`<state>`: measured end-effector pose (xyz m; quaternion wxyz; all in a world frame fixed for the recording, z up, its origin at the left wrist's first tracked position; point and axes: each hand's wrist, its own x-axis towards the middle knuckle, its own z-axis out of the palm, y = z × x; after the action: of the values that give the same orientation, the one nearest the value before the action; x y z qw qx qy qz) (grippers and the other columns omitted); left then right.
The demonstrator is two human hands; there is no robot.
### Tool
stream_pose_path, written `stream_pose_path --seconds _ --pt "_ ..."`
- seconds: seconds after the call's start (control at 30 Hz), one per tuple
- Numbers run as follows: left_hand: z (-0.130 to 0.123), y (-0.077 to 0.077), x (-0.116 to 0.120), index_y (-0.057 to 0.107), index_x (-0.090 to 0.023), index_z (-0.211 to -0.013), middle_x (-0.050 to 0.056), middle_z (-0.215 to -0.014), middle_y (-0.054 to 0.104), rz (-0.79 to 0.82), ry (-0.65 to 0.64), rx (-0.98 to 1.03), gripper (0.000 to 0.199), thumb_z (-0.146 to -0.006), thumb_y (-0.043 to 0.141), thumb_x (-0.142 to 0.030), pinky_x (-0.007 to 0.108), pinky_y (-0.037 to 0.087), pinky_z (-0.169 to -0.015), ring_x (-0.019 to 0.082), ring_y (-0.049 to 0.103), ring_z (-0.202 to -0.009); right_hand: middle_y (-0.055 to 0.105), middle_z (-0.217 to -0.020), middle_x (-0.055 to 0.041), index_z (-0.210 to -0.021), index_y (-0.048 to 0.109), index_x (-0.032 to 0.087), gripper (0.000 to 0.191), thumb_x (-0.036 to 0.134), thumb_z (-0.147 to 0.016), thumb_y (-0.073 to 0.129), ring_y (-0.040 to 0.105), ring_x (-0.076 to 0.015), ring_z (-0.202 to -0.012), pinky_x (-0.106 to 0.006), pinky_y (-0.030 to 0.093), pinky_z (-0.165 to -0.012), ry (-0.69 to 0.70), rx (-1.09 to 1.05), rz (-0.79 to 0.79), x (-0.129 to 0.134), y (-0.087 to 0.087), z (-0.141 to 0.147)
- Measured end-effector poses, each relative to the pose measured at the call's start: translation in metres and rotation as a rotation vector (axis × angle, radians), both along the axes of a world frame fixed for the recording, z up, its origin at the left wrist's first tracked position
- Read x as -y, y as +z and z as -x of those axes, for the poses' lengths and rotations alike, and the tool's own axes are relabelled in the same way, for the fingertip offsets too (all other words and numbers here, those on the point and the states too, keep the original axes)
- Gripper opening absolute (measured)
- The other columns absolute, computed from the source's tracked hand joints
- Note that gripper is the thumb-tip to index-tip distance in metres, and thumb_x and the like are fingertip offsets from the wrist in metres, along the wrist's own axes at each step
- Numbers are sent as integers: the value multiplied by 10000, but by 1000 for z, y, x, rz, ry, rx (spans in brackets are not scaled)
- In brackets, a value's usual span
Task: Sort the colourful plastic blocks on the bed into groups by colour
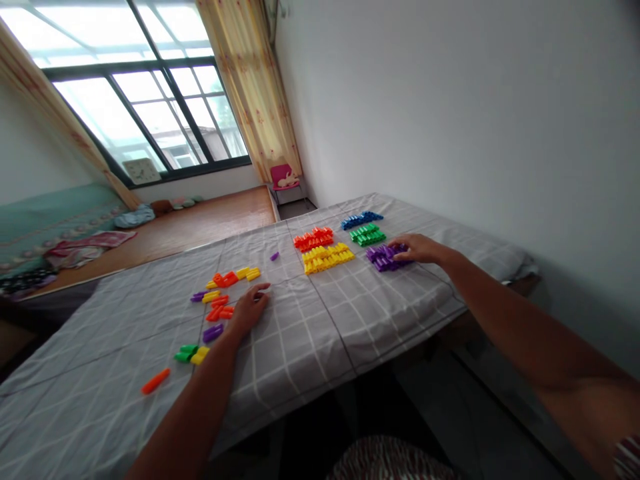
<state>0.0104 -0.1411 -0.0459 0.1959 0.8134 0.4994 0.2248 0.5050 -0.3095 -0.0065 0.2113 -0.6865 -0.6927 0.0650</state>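
Observation:
My right hand [413, 248] is at the pile of purple plastic pieces [383, 259], with thumb and fingers curled round a piece at its right end. The fingertips are partly lost among the pieces. My left hand [251, 305] rests low over the sheet, fingers loosely bent and apart, nothing between them. Beside it lie loose short tube-like pieces: orange ones [218, 312], a purple pair [213, 333], green ones [186, 353] and yellow ones [200, 355]. A yellow pile [327, 259], an orange pile [313, 239], a green pile [367, 234] and a blue pile [361, 220] are sorted by colour.
A grey checked sheet [300, 340] covers the bed-like surface. One purple piece [275, 256] lies alone near the middle, and a longer orange piece [156, 381] at the left front. The white wall [450, 120] borders the right side. A pink chair [281, 175] stands beyond.

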Motion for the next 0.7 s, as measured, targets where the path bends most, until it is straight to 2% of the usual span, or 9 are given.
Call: stream_pose_path --seconds 0.17,0.27,0.37,0.5,0.7 --pt "0 3 3 628 -235 -1214 27 -926 717 10 8 -2 476 -804 505 -443 322 512 -793 208 662 -842 735 -1026 -55 -1181 664 204 518 329 -684 745 680 -200 -845 -283 515 -745 -109 -45 28 3 0 -17" --pt "-2 7 5 624 -215 -1224 39 -915 719 23 0 -9 501 -806 492 -457 336 512 -787 215 660 -823 724 -1067 -77 -1137 672 191 465 388 -719 718 682 -201 -848 -290 528 -743 -215 -114 -2 11 -5 -39" --pt "-3 10 7 622 -185 -1233 60 -935 721 26 -14 -6 535 -804 486 -474 344 508 -786 222 659 -822 720 -1068 -86 -1073 688 186 418 404 -717 717 684 -213 -858 -305 539 -758 -254 -178 -12 15 -19 -52" --pt "-1 7 5 621 -171 -1237 71 -948 718 22 -31 6 549 -805 477 -478 345 505 -791 225 660 -835 700 -1120 -111 -1103 666 170 420 409 -757 683 685 -216 -875 -307 550 -752 -268 -289 -32 12 -34 -51" --pt "0 3 4 626 -170 -1225 64 -922 716 29 -30 38 519 -801 503 -443 355 505 -818 223 654 -852 703 -1095 -121 -1094 660 157 327 351 -893 491 685 -183 -822 -246 551 -627 -352 -407 -16 12 -27 -45"
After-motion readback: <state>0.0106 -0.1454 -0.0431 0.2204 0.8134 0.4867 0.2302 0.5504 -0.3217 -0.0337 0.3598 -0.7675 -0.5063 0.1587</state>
